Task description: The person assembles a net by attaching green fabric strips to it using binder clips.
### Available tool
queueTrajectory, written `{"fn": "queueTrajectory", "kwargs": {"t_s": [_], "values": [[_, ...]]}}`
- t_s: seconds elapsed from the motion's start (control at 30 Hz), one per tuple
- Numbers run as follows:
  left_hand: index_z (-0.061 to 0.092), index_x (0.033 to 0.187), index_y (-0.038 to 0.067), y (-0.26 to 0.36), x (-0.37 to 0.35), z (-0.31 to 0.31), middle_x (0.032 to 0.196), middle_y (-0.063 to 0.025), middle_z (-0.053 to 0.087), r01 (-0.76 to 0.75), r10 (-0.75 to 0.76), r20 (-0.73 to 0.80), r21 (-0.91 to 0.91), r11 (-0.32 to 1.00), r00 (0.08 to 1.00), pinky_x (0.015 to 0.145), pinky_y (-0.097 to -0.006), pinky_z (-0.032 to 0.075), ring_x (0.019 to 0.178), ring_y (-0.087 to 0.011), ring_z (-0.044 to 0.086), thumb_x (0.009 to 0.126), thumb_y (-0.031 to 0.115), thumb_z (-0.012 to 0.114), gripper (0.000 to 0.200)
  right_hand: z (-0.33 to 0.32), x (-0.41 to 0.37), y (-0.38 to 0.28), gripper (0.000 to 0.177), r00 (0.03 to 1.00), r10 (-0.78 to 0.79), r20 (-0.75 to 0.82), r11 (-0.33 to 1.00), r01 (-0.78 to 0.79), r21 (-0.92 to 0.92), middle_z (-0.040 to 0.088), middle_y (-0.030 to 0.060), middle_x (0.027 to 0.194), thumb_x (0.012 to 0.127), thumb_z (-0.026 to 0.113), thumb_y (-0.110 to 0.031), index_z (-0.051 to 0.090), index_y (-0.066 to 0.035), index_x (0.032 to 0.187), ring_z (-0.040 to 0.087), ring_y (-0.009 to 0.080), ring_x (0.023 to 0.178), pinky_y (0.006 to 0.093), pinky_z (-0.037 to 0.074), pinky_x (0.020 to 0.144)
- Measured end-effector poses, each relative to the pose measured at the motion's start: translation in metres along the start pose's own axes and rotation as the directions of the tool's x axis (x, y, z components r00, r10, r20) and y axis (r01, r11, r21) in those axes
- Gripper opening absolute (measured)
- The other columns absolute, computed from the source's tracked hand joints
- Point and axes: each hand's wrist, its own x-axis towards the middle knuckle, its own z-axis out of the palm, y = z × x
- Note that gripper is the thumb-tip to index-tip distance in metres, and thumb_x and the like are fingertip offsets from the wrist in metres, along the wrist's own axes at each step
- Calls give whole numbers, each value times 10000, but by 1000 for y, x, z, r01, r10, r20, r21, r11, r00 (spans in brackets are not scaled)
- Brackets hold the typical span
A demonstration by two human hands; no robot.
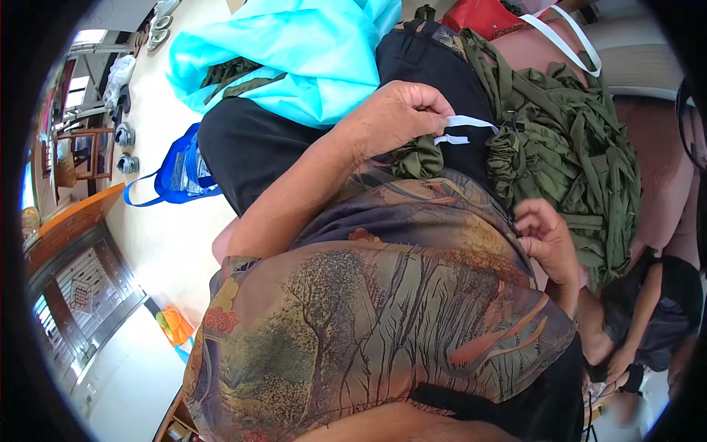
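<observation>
Pinching the white strip (475,122) by one end: left hand (405,114), above the lap. Strip runs over to the ruffled green fabric (589,158). Right hand (546,239) half-curled by the shirt (398,309); can't tell if it's gripping anything. Strip likely light, limp, maybe stretchy; hold flat ends. Fabric likely soft; grab the gathers.
</observation>
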Motion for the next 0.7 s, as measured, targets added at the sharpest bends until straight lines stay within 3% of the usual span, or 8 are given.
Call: {"fn": "queueTrajectory", "kwargs": {"t_s": [0.13,0.27,0.37,0.57,0.7], "values": [[697,978,20,1,-1,1,806,0,667,6,-5,14,-95,995,1000,699,-194,475,737,-51,590,864,74,633,142,0,4,-1,477,1000,-26,-14,1000,26,-8,608,-3,814,749,819,-133,603,-12,1157,561,56,743,202,460,609],[709,978,16,7,-1,5,794,1,665,-1,11,62,-158,988,998,695,-194,474,728,-52,586,853,64,639,151,5,12,-12,433,999,-5,-49,1000,4,-20,614,-1,831,790,772,-94,555,-29,1159,555,48,723,186,439,558],[718,970,19,14,-1,11,786,0,665,79,-66,76,-178,981,995,681,-193,468,712,-51,576,852,64,653,141,20,23,-16,361,1000,-1,-27,1000,1,15,611,3,826,830,718,-79,530,-40,1136,544,41,680,170,407,516],[708,932,-5,9,2,20,746,-14,648,22,-19,19,-208,978,1000,637,-209,456,663,-62,562,843,92,708,132,37,38,-30,287,999,12,49,997,-16,74,605,17,806,889,651,-104,518,-26,1131,525,34,604,157,370,475],[708,978,17,8,6,23,744,-3,643,-58,57,-13,-230,971,998,673,-202,448,692,-62,562,875,141,686,163,39,45,-32,265,997,28,66,994,-35,105,613,29,800,911,637,-136,529,-14,1120,535,42,598,164,383,477]]}}
